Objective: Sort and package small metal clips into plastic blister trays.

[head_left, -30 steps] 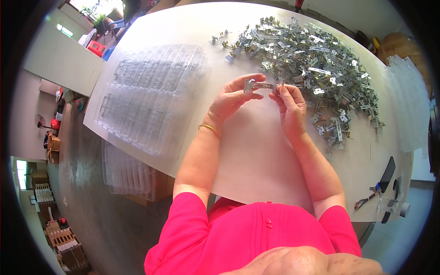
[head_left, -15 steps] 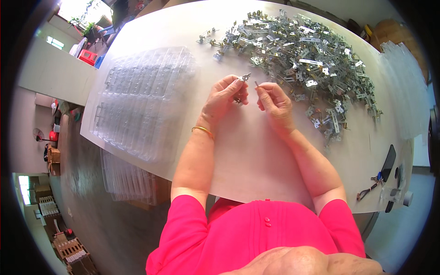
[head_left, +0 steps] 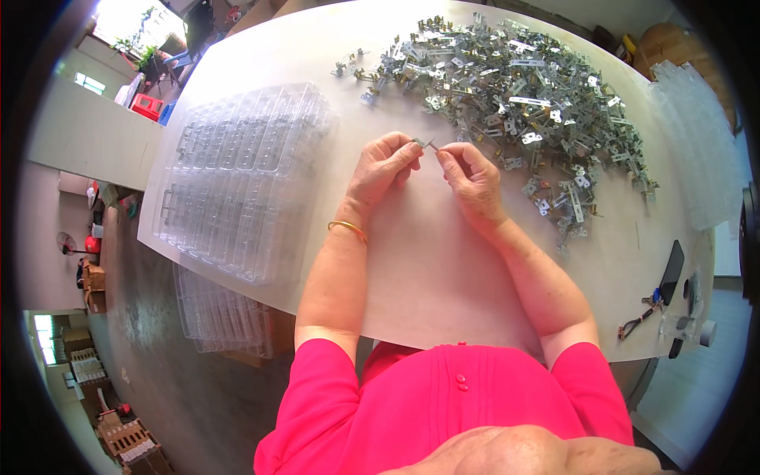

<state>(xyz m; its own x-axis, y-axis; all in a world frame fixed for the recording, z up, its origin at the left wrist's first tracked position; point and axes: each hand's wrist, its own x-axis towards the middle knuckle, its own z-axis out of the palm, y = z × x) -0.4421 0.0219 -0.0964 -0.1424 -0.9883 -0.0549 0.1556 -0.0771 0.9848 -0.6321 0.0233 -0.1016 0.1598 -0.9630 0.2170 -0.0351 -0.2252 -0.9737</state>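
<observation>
Over the middle of the table, my left hand is closed, pinching a small silvery metal bracket between thumb and fingers. Most of that bracket is hidden by the fingers. My right hand is also closed, with a thin metal pin in its fingertips. The pin's tip points at the bracket; whether they touch I cannot tell. Beyond and to the right of my hands spreads a large heap of metal brackets, some with brass-coloured parts.
Clear plastic compartment trays lie stacked on the table's left. More clear trays stand below the left edge. Plastic sheets lie at the far right. A black phone and keys rest near the right edge of the table.
My hands have come closer together, and the pin now points right at the bracket. The bracket has turned and dropped lower in my left fingers.
</observation>
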